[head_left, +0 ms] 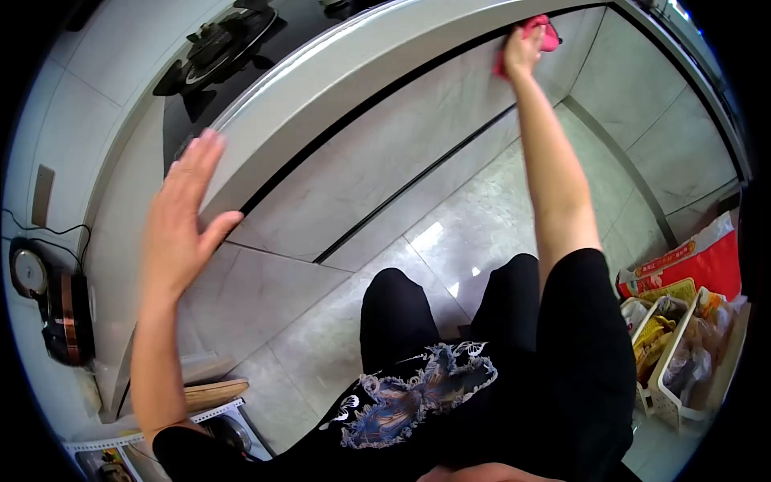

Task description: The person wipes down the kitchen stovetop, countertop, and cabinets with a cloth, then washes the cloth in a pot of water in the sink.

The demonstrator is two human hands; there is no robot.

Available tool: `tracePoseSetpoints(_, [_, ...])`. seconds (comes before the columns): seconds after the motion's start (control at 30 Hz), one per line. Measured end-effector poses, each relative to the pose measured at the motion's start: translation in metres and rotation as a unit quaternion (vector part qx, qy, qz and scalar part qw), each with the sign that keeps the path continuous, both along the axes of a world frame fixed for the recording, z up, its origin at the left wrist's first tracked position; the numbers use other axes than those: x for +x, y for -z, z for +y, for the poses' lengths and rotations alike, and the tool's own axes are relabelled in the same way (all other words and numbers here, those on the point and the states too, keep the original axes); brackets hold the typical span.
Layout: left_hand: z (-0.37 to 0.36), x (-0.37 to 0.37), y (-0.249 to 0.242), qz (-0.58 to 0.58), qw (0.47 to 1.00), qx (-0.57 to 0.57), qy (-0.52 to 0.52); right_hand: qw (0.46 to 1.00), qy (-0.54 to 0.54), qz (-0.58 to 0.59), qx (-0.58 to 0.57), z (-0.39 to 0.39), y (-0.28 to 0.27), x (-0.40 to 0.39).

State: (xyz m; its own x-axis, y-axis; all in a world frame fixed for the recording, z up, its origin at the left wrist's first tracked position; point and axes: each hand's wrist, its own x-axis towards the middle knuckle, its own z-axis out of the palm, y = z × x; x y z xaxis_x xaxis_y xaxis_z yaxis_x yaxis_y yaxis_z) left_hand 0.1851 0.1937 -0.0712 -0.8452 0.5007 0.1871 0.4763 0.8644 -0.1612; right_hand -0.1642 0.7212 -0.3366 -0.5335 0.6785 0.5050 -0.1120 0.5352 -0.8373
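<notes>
Pink cloth (540, 36) is bunched under the right hand (522, 50), pressed flat vs cabinet front (385, 153); long axis can't be told. Left hand (181, 217) is spread open by the tabletop (337, 72) edge.

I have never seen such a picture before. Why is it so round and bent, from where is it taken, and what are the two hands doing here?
There is only one picture, taken by a small camera worn on a person's head. It looks forward and down, and its wide lens bends straight lines into curves. No machine is here, only a person's two bare hands.

The right hand is stretched far out and presses a pink cloth against the pale cabinet front below the counter edge. The left hand is open and holds nothing; its palm lies flat near the counter edge.

On the counter above is a black gas stove. At the far left stands a dark rice cooker. At the right, on the tiled floor, are a white basket with packets and a red bag. The dark shape below is the person's own clothing.
</notes>
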Motion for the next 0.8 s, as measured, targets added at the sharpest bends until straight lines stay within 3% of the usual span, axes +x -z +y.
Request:
tracePoseSetpoints(0.1, [0.004,-0.005,0.003,0.022,1.000,0.002,0.018,0.993,-0.028,0.111,-0.029,0.036,-0.003,-0.012])
tracePoseSetpoints(0.17, [-0.001,-0.008,0.006,0.021,0.999,0.032,0.036,0.994,-0.016,0.109,-0.022,-0.001,-0.019,0.020])
tracePoseSetpoints(0.27, [-0.005,-0.011,0.004,0.010,0.997,0.057,0.049,0.988,0.018,0.143,0.057,-0.088,-0.026,0.087])
tracePoseSetpoints(0.43, [-0.008,-0.007,0.006,-0.010,0.995,0.087,0.039,0.955,-0.119,0.228,0.151,-0.292,-0.028,0.224])
tracePoseSetpoints(0.5, [-0.008,-0.006,0.000,-0.050,0.992,0.111,0.020,0.935,-0.241,0.187,0.179,-0.371,-0.028,0.282])
tracePoseSetpoints(0.6, [-0.004,-0.005,-0.001,-0.051,0.992,0.112,0.025,0.925,-0.236,0.206,0.215,-0.367,-0.045,0.291])
tracePoseSetpoints(0.67, [-0.004,-0.003,-0.001,-0.048,0.992,0.111,0.026,0.887,-0.250,0.236,0.310,-0.328,-0.048,0.272])
tracePoseSetpoints(0.8, [-0.001,-0.006,0.000,-0.024,0.995,0.087,0.030,0.929,-0.121,0.194,0.291,-0.219,-0.027,0.200])
